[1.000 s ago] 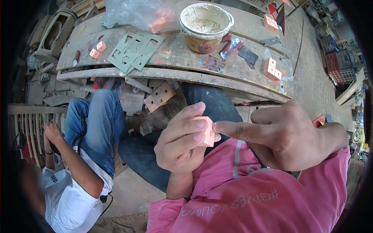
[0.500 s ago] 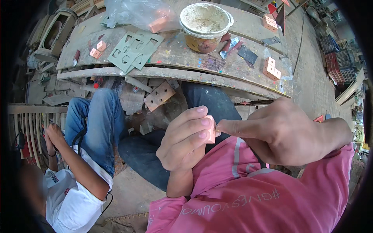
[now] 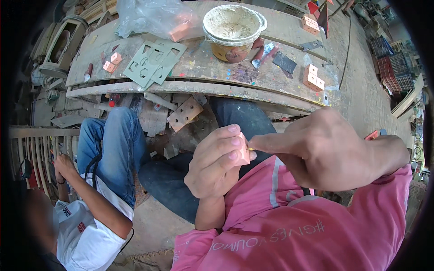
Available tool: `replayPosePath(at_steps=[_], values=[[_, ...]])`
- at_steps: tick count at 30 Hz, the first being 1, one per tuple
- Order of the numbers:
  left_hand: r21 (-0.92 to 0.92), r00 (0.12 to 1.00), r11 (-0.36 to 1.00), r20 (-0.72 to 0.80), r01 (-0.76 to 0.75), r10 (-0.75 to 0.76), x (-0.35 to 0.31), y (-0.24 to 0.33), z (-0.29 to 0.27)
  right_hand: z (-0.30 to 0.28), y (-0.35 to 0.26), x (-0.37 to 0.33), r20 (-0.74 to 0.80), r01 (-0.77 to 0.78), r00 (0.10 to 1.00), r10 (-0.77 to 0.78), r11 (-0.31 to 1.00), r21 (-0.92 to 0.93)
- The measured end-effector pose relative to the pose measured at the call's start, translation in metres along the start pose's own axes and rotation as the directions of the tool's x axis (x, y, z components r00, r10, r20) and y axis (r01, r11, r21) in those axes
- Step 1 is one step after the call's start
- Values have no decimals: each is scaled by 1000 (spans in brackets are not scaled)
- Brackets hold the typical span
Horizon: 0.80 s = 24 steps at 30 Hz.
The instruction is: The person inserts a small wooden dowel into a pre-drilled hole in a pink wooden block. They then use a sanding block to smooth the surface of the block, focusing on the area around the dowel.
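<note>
Counter [image 3: 199, 67]: a long, paint-flecked plank surface ahead of the knees, carrying everything below.
Plastic bag [image 3: 149, 18]: crumpled and clear, at the far left of the counter, with a pinkish block inside.
Tub [image 3: 233, 27]: round, filled with pale paste, standing upright near the middle.
Stencil plates [image 3: 156, 61]: grey-green cut-out sheets lying flat, just left of the tub.
Co-worker: seated to the left in jeans and a white shirt, one hand [image 3: 63, 165] low by a slatted frame.
Right hand [image 3: 325, 151]: curled, forefinger stretched out, its tip touching the small block; whether it holds a thin tool I cannot tell.
Left hand [image 3: 214, 162]: fingers wrapped and pinching the small block in front of the chest.
Small block [image 3: 243, 151]: pink, mostly covered by fingertips, held above the lap.
Spare blocks [image 3: 313, 77]: pale orange, near the counter's right edge.
Risk: the grip is by fingertips only; a firm push from the forefinger could likely tip the small block loose into the lap.
</note>
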<state>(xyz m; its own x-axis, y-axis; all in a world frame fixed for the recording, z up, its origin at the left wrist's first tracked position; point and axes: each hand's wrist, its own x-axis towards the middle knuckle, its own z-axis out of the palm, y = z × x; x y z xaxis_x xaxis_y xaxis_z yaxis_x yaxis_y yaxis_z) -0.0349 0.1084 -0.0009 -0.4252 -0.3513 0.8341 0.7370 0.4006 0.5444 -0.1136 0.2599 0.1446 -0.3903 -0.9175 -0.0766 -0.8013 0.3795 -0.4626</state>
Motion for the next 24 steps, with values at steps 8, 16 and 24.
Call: replayPosePath(at_steps=[8, 16, 24], values=[[-187, 969, 955, -52, 230, -243, -3, 1, 0, 17, 0, -3, -174, 95, 969, -174, 917, -387], [-39, 998, 998, 1, 58, -58, -2, -6, 0, 5, -12, -1, 23, 19, 1000, -13, 957, -289], [-3, 1000, 1000, -20, -3, 3, -2, -5, 2, 9, 12, 4, 18, -32, 999, 28, 943, 331]])
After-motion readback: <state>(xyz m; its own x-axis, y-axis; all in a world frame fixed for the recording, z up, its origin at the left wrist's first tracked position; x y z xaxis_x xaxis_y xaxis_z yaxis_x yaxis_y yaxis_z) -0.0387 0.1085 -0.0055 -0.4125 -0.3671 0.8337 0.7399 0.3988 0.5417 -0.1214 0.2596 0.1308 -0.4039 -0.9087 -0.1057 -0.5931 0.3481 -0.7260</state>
